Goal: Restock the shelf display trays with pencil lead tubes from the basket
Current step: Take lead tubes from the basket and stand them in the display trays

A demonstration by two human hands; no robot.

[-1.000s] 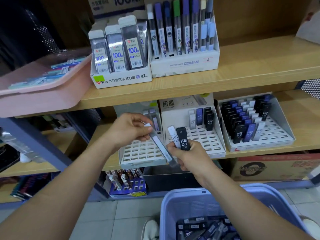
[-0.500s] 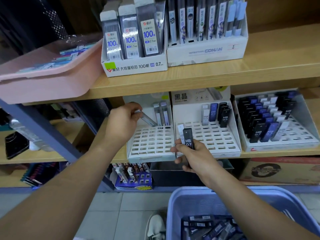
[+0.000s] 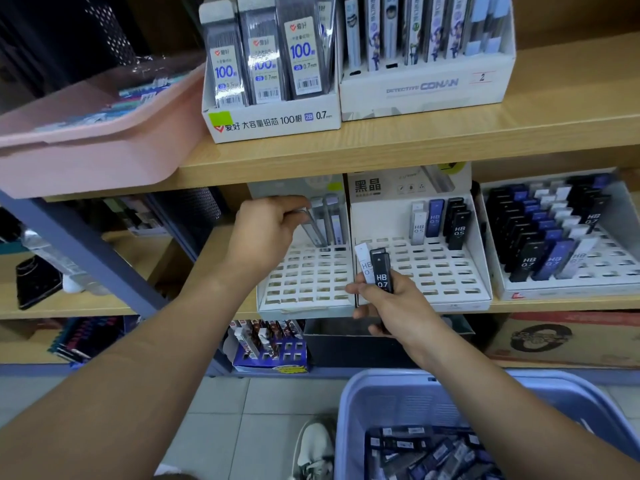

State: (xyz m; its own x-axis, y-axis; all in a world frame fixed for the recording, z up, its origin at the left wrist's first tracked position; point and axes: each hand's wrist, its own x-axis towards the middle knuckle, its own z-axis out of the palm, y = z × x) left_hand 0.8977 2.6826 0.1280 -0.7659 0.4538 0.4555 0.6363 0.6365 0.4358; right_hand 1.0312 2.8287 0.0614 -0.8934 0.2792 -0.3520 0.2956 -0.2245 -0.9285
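You hold a black tube (image 3: 381, 271) lettered in white, a white tube (image 3: 363, 259) and a clear grey tube (image 3: 313, 230). The left tray (image 3: 304, 282) is white with a grid of slots. So is the middle tray (image 3: 440, 271), which has a few tubes (image 3: 435, 218) in white, blue and black. The right tray (image 3: 568, 291) is white, with rows (image 3: 540, 237) of black, blue and white. Your basket (image 3: 398, 403) is pale lavender-blue, the bin (image 3: 86, 157) pink and the shelf (image 3: 415, 140) light wood grain. A lime-green sticker (image 3: 220, 118) marks the white box (image 3: 277, 128). The floor (image 3: 221, 410) is pale tile.
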